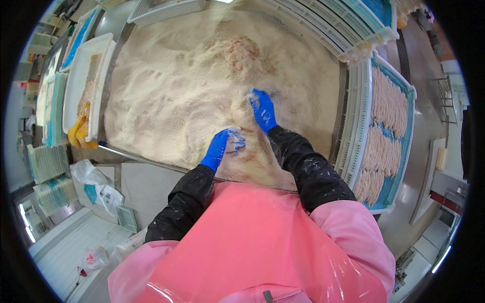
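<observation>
Pale crumbs cover a wide metal-edged table in front of me. My left hand, in a blue glove, is low over the near part of the crumbs, its fingers curled round something pale and crumb-coated that I cannot make out. Farther off and to the right, my right hand is in the crumbs, its blue glove dusted; its fingertips are blurred and partly hidden. Beyond both hands lies a heap of pinkish raw pieces on the crumbs.
At the right stands a blue-lined tray with rows of pale breaded strips. Stacked white and teal trays line the far right. On the left is a white tub with an orange glove at its near end. A white basket sits at the far edge.
</observation>
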Available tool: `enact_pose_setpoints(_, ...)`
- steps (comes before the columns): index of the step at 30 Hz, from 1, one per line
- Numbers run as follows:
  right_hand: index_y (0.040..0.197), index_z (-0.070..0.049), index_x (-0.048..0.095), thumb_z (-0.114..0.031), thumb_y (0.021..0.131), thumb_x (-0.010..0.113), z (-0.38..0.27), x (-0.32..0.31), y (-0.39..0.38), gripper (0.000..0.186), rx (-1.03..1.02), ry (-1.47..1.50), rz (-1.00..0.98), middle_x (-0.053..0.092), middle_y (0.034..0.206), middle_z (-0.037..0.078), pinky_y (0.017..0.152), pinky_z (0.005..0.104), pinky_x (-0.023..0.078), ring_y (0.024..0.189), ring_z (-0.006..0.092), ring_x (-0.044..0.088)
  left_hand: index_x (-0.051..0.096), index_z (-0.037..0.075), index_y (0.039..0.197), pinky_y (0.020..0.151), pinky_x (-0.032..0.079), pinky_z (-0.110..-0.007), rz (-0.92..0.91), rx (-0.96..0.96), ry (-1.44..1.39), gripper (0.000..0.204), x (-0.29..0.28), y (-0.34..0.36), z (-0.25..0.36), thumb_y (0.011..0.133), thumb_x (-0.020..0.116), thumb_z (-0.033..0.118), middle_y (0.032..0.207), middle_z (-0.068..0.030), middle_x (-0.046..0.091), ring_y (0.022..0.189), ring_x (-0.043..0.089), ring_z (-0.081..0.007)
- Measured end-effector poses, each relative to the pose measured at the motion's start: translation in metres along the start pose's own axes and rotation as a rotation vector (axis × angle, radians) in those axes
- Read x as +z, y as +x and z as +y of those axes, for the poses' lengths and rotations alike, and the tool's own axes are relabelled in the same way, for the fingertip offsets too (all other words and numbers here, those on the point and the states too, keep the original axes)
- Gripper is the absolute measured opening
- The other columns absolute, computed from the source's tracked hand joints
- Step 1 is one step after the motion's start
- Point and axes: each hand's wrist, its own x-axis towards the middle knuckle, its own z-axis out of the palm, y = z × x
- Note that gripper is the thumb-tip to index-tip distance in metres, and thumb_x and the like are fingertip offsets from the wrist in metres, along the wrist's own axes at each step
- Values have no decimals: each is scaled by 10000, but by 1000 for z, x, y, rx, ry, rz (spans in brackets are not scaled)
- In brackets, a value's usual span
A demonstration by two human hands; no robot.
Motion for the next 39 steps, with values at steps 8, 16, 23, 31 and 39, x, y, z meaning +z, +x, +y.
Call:
enact_pose_setpoints(8,951,-79,667,-237,810,642,-29,-14,161,213,-156,-522,196,622,1040,133,804,398,485,952,306,603,526,87,1139,604,508,-382,2,-154,10,347,9,-8,37,921,433,341,974,-150,649,791,660,-295)
enact_pose_setpoints(16,924,-114,659,-347,735,687,-60,0,150,301,-201,-1153,-41,609,963,112,790,416,468,917,306,600,525,68,1143,680,524,-415,-96,-146,-74,375,-16,10,19,930,440,364,1034,-159,632,825,647,-285)
enact_pose_setpoints(23,1011,-13,621,-189,799,700,-53,-10,114,286,122,-15,-16,643,960,84,835,306,455,945,178,589,536,64,1165,714,521,-392,-143,-148,-44,382,-24,19,13,925,447,348,1017,-155,645,818,652,-260)
enact_pose_setpoints(31,1024,-81,626,42,769,556,-79,-33,-24,292,-322,-417,-406,578,1102,106,955,377,384,1092,287,504,568,44,1166,704,510,-302,55,210,57,321,-40,-3,11,934,455,235,972,-135,651,810,642,-214)
enact_pose_setpoints(39,1190,-2,547,86,837,439,-33,-23,-107,380,93,38,116,544,1243,120,1042,330,325,1213,217,462,512,-19,1235,1051,310,-338,507,917,524,338,-47,23,10,924,491,112,1288,-120,510,1224,439,-207)
